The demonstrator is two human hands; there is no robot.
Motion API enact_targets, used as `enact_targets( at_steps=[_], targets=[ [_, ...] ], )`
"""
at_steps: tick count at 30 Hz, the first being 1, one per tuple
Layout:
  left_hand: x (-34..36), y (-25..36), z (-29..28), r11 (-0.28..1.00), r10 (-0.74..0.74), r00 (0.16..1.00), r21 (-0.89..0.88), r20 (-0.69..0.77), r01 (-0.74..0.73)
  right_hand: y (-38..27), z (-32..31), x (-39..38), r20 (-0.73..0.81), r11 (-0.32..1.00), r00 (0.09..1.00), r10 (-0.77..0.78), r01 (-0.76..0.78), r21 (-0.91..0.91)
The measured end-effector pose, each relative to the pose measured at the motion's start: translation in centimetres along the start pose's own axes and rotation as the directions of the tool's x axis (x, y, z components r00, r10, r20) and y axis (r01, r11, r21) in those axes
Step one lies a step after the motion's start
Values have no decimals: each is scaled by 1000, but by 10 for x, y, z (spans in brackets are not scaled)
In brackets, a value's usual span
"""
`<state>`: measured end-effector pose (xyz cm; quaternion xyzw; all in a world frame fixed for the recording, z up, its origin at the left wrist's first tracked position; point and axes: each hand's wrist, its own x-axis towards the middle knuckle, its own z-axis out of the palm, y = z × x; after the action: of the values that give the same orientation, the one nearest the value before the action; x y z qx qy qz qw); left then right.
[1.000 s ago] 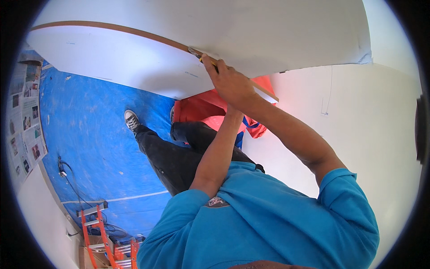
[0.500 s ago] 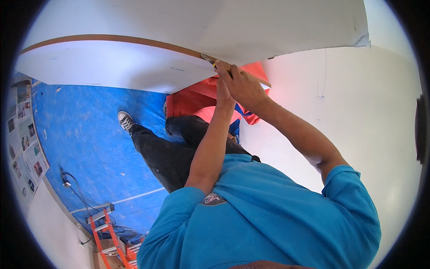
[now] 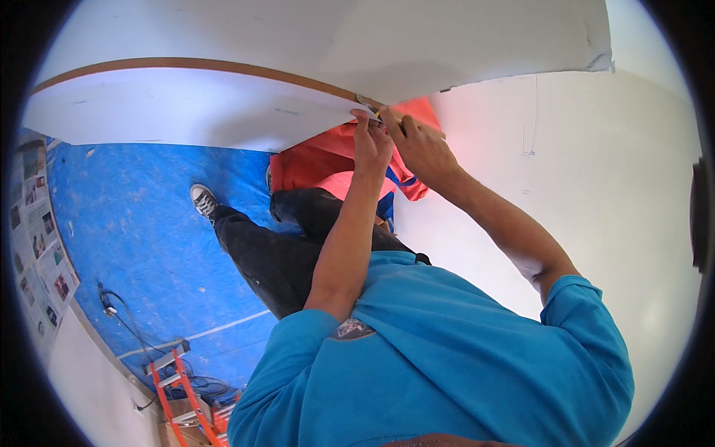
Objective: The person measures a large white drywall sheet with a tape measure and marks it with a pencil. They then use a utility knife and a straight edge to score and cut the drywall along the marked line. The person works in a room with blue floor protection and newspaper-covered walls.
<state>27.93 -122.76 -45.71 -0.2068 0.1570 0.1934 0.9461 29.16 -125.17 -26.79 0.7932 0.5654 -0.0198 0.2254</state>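
A utility knife (image 3: 370,107) with a metal blade and some yellow on its body is in my right hand (image 3: 426,150), whose fingers wrap round it. Its tip meets the brown edge strip (image 3: 223,68) along the top of a white board (image 3: 171,104). Just below the knife, my left hand (image 3: 372,149) grips the right end of that board, thumb raised against its face. Part of the left fingers is hidden. Both hands are close together, almost touching.
A large pale panel (image 3: 335,37) spans the top. Red cloth (image 3: 309,160) hangs beside my legs. Blue sheeting (image 3: 134,216) covers the floor, with a cable (image 3: 123,316) on it. An orange ladder (image 3: 179,387) stands lower left, near newspaper sheets (image 3: 41,238). A white wall (image 3: 596,186) rises at right.
The knife and my right hand have shifted slightly right along the brown strip. My left hand has come away from the right hand and its thumb now rests on the board.
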Motion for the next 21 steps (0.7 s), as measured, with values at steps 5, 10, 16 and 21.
enact_targets(
  at_steps=[5, 10, 16, 21],
  targets=[
    [-1, -1, 0, 1000, 4, 1000, -2, -7, -4, 5, 4, -7, 40, 998, 999, -20, 22, -58],
    [-4, -1, 10, 999, -16, 989, -36, -145, 11, 15, -2, -21, 123, 998, 991, 54, -51, -25],
    [-6, -1, 14, 998, -10, 992, -66, -124, 1, 16, 1, -29, 155, 997, 985, 72, -65, -49],
    [-11, 2, 19, 999, -7, 996, -46, -94, 3, 34, 22, -45, 218, 978, 963, 159, -184, 97]
  ],
)
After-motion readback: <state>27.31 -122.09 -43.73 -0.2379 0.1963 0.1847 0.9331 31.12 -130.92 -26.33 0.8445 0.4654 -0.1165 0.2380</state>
